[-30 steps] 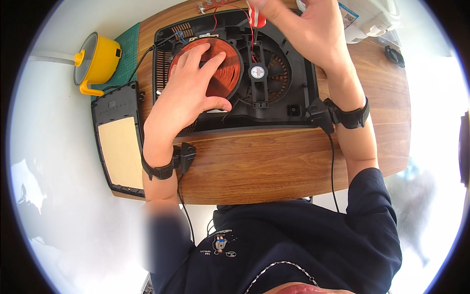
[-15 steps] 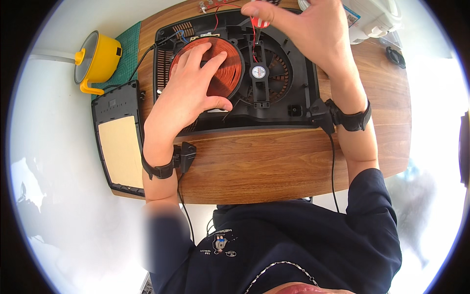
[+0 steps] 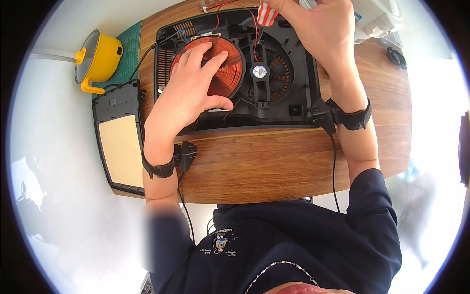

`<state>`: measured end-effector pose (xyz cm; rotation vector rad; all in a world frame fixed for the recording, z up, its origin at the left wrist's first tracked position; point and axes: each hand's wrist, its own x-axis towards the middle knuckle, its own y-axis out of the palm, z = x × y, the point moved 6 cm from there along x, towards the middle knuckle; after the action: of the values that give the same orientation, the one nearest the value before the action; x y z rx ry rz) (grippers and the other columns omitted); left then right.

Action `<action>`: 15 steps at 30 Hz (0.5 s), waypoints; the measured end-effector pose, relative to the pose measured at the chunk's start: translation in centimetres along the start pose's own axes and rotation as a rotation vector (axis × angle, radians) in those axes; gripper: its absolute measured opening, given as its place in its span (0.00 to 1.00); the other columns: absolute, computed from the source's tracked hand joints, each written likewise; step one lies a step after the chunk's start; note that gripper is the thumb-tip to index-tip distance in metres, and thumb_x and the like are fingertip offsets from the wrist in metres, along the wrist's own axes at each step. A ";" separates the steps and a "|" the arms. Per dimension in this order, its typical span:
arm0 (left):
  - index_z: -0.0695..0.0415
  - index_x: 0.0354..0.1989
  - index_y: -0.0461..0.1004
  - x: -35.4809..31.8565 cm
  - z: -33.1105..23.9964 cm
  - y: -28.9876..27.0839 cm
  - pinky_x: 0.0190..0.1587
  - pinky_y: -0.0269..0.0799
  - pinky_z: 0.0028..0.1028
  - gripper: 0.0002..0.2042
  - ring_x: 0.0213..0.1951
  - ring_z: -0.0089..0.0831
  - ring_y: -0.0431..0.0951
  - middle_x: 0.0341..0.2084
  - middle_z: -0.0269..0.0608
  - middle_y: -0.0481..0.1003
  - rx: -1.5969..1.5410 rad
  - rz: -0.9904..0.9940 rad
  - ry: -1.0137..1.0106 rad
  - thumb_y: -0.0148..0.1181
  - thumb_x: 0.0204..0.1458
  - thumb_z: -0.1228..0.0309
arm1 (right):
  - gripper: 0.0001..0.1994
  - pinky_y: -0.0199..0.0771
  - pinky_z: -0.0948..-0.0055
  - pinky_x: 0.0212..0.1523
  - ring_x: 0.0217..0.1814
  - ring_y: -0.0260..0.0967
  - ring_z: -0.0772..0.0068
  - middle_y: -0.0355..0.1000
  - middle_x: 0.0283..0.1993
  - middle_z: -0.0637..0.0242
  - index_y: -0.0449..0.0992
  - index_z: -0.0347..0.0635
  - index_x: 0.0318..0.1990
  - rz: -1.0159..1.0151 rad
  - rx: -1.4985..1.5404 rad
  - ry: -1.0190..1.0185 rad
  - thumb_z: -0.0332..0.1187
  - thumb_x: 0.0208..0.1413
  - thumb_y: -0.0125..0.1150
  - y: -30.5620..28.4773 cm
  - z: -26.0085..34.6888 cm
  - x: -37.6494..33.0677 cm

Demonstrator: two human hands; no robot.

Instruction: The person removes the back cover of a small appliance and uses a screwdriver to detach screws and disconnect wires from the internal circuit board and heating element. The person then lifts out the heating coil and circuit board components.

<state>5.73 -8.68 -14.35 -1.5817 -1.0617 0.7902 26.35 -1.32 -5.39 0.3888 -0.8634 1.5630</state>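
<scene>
My left hand (image 3: 185,93) lies with spread fingers on the round copper coil (image 3: 231,73), covering much of its left half. The coil sits in the black housing (image 3: 281,117) of an opened induction cooker. At the far side, my right hand (image 3: 325,36) is closed around a screwdriver (image 3: 267,14) with a red and white handle. Its shaft points down to the upper end of the fan bracket (image 3: 260,90); whether the tip meets a screw is too small to tell. The handle's top is cut off by the picture edge. A cooling fan (image 3: 280,81) sits beneath the bracket.
A yellow pot (image 3: 100,56) stands on a green mat (image 3: 128,59) at the far left. Nearer lies a black-framed panel (image 3: 120,147). Red wires (image 3: 235,6) loop behind the coil. A white appliance (image 3: 377,19) and small black object (image 3: 395,58) are at the right.
My right hand has shifted slightly up and right, and more of the screwdriver handle shows. My left hand stays in place on the coil.
</scene>
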 end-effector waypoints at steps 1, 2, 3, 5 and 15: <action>0.49 0.70 0.65 0.0 -0.1 -0.1 0.70 0.64 0.43 0.47 0.71 0.52 0.58 0.71 0.48 0.58 -0.003 -0.001 0.002 0.81 0.36 0.59 | 0.19 0.76 0.74 0.47 0.47 0.74 0.77 0.75 0.51 0.63 0.71 0.37 0.61 -0.009 0.175 0.050 0.23 0.63 0.62 0.2 -1.3 -0.1; 0.49 0.70 0.65 0.0 -0.1 -0.1 0.70 0.64 0.43 0.47 0.71 0.52 0.59 0.71 0.48 0.58 0.000 -0.002 0.002 0.81 0.36 0.59 | 0.19 0.76 0.74 0.46 0.46 0.74 0.78 0.75 0.51 0.63 0.72 0.37 0.61 -0.057 0.287 0.022 0.23 0.62 0.63 0.5 -2.0 -0.1; 0.49 0.70 0.65 0.1 -0.1 -0.1 0.70 0.64 0.43 0.47 0.71 0.52 0.59 0.71 0.48 0.58 0.003 -0.002 0.004 0.81 0.36 0.59 | 0.20 0.76 0.75 0.45 0.45 0.73 0.79 0.75 0.50 0.64 0.72 0.37 0.61 -0.106 0.400 -0.007 0.23 0.62 0.63 0.9 -2.5 -0.1; 0.49 0.70 0.65 0.0 0.0 0.0 0.70 0.64 0.43 0.47 0.71 0.52 0.59 0.71 0.48 0.58 0.007 -0.004 0.005 0.81 0.36 0.59 | 0.20 0.77 0.75 0.45 0.45 0.73 0.79 0.74 0.51 0.64 0.72 0.37 0.61 -0.059 0.423 0.041 0.22 0.62 0.63 1.2 -2.6 -0.2; 0.50 0.71 0.65 -0.4 0.4 0.2 0.71 0.63 0.44 0.47 0.72 0.51 0.58 0.72 0.48 0.57 0.013 0.003 0.006 0.80 0.37 0.59 | 0.21 0.77 0.77 0.47 0.47 0.74 0.77 0.74 0.52 0.63 0.72 0.37 0.63 -0.107 0.232 -0.105 0.20 0.63 0.60 1.9 -1.6 -0.6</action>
<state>5.32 -8.89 -14.62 -1.5740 -1.0488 0.7922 25.03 -0.53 -7.41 0.6791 -0.7300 1.5578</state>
